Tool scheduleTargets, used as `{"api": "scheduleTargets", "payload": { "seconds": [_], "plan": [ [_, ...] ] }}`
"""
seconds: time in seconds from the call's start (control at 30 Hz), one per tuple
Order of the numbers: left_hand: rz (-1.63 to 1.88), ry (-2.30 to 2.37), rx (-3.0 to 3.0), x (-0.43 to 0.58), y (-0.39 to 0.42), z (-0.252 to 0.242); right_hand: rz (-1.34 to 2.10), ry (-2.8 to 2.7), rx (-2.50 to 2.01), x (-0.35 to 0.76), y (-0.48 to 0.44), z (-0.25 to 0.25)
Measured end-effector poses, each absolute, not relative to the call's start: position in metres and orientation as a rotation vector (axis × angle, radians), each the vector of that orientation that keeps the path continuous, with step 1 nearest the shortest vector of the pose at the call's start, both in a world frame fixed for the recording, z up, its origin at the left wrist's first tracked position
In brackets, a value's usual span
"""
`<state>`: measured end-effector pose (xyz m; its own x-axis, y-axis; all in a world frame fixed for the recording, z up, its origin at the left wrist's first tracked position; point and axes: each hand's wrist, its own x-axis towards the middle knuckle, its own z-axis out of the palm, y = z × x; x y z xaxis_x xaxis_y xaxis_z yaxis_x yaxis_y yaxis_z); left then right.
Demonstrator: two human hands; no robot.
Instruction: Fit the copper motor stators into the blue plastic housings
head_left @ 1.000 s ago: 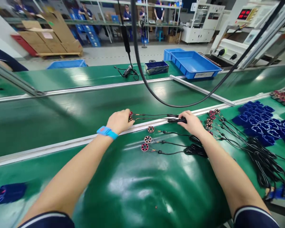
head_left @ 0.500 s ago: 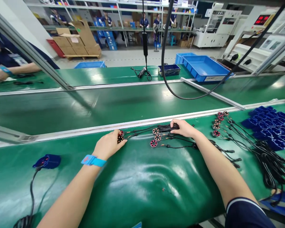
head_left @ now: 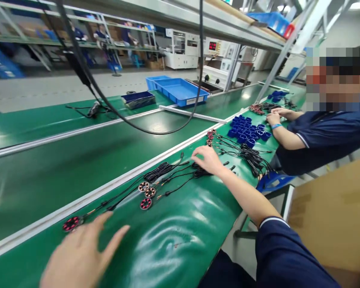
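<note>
My left hand (head_left: pixel 81 252), slightly blurred, has its thumb and fingers spread and holds nothing. Just beyond its fingertips lies a round motor stator (head_left: pixel 71 224) with red coils, its black cable running right along the white rail. My right hand (head_left: pixel 209 161) hovers over a coiled black cable (head_left: pixel 199 172), thumb and forefinger apart. Between the hands, a small group of stators sits on the green mat: one with copper coils (head_left: pixel 150 192) and a red one (head_left: pixel 145 204) among them. A bundled black cable (head_left: pixel 158 172) rests left of my right hand.
More stators (head_left: pixel 210 138), dark blue plastic housings (head_left: pixel 247 130) and a heap of black cables (head_left: pixel 253 158) lie to the right. A co-worker's hands (head_left: pixel 274 116) work beyond them. A hanging cable (head_left: pixel 156 133) loops over the bench. Blue trays (head_left: pixel 180 94) stand across; a cardboard box (head_left: pixel 333 212) is at right.
My view has turned to the right. My left hand has let go of the stators and drawn back; my right hand has left the bundled cable and moved right, toward another coil.
</note>
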<state>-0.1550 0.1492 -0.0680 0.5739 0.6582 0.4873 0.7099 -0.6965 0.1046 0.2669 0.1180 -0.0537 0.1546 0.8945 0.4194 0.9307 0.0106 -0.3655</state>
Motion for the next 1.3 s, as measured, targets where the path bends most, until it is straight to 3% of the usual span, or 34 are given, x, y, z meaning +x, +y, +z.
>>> {"api": "scheduleTargets", "payload": {
  "seconds": [0.13, 0.23, 0.5, 0.87, 1.07, 1.2, 1.3],
  "plan": [
    [-0.826, -0.528, -2.965, -0.097, 0.081, -0.084, -0.288, -1.205, -2.231, 0.365, 0.074, -0.049],
    [-0.827, -0.331, -3.079, -0.074, 0.052, -0.096, -0.371, -0.874, -2.445, 0.428, 0.045, -0.045],
    [-0.721, -0.374, -3.213, -0.078, 0.050, -0.102, -0.264, -0.698, -2.764, 0.480, 0.037, -0.050],
    [-0.483, -0.494, -3.310, -0.076, 0.045, -0.101, -0.297, -0.842, -2.862, 0.471, 0.047, -0.034],
    [-0.343, -0.678, -3.351, -0.091, 0.041, -0.086, -0.506, -1.021, -2.675, 0.423, 0.046, -0.005],
    [-0.725, -0.917, -3.270, -0.110, 0.043, -0.080, -0.587, -1.553, -2.077, 0.320, 0.060, -0.004],
    [-1.087, -1.067, -3.018, -0.125, 0.051, -0.077, -0.221, -2.051, -1.565, 0.204, 0.072, -0.017]
  ]
}}
